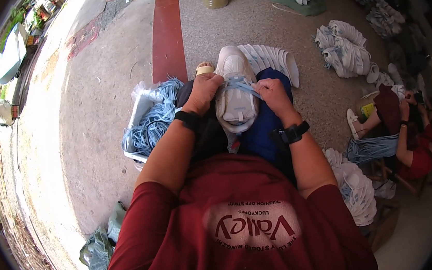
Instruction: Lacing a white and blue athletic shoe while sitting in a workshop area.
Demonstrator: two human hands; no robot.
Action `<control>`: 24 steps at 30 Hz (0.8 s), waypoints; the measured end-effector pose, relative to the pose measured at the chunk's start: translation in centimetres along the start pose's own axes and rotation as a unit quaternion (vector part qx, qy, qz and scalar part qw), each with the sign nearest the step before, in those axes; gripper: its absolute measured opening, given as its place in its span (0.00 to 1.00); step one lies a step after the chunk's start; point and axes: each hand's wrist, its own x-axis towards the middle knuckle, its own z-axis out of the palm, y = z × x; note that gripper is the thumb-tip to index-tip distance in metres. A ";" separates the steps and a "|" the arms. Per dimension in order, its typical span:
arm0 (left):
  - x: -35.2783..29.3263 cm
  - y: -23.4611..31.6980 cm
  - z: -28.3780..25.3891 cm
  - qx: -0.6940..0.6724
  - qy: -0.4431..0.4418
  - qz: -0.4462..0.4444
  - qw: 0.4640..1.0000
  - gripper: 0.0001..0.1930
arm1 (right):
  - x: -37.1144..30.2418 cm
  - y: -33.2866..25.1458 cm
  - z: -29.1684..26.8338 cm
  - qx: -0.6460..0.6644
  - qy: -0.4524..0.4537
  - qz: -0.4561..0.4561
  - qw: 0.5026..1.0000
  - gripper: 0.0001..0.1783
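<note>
Speckled grey floor [109,56] spreads through the workspace, crossed at the top by a brick-red stripe [166,35] and brightly sunlit at the far left. From where I stand, a seated person in a dark red shirt [231,180] with a pale printed patch leans over a white shoe [235,102]. It is at the middle of the view, just beyond the lap, its toe pointing away and its heel, with a small pull loop, nearest the person. Light blue lace [240,86] crosses its upper part.

The right hand [276,97] has its grip pinched on the lace at the shoe's right side, drawing a length out from it. The left hand [204,91] is at the shoe's left edge, fingers bent inward beside the lace; I cannot tell whether its grip is closed on anything. Both wrists wear black bands [293,134].

Just left of the legs, a white tray [137,155] holds a heap of light blue laces [155,122]. Beyond the right knee, white shoe parts [271,61] stand in an overlapping row. Farther right, a pile of white and blue shoe parts [342,50] lies on the floor, and a co-worker in red [413,163] sits with blue laces across the lap.
</note>
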 end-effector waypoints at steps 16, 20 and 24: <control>-0.8 -1.6 -0.5 0.325 0.113 0.099 0.934 0.16 | -1.0 -1.3 0.4 0.090 0.087 0.094 0.988 0.13; -2.2 -1.8 -1.2 0.102 0.118 0.128 0.979 0.12 | -1.6 -2.2 -0.3 0.281 0.124 0.234 0.923 0.07; -5.3 0.2 -5.9 -0.099 0.198 0.047 0.974 0.07 | -4.6 1.8 -5.6 0.431 0.279 0.225 0.828 0.09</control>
